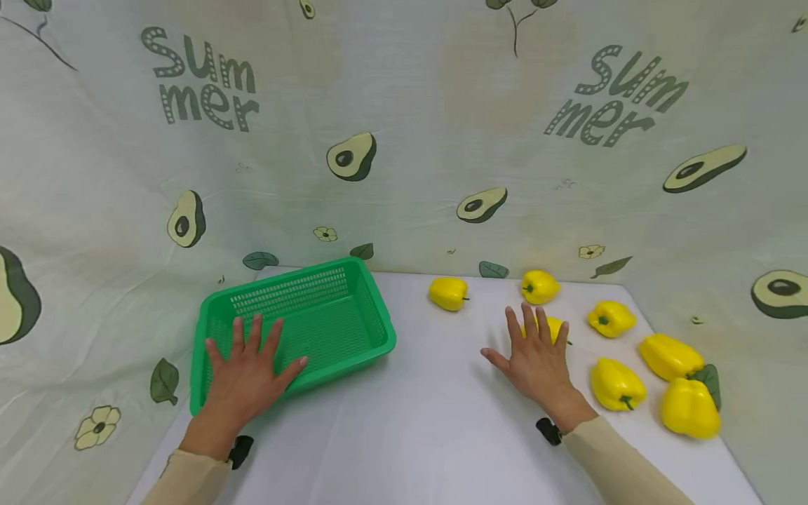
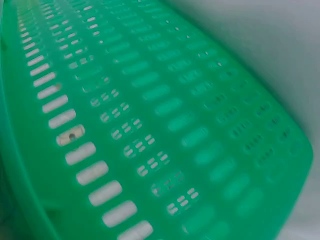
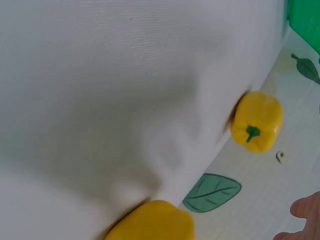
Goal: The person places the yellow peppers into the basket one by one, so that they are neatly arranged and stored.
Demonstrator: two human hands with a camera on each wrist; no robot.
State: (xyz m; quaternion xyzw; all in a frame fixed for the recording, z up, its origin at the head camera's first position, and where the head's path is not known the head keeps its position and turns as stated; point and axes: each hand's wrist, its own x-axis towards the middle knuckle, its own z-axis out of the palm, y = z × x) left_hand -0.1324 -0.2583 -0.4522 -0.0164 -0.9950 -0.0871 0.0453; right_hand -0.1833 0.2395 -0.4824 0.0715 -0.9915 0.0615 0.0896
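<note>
Seven yellow peppers (image 1: 617, 384) right of green basket (image 1: 331, 330); right hand (image 1: 536, 361) there, left hand (image 1: 243, 379) over basket, both spread, empty. Looks pre-grasp; next likely needs right hand curled round one.

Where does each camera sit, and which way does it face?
Head: worn on the head, facing forward and down at the basket, peppers, table and cloth; left hand, right hand and sleeves show.
Left wrist: on that wrist, looking closely at the slotted basket; no hand plainly shows.
Right wrist: on that wrist, looking across the table towards two peppers; part of the right hand shows lower right.
Shared: head and right wrist both show basket, peppers, table and cloth.
</note>
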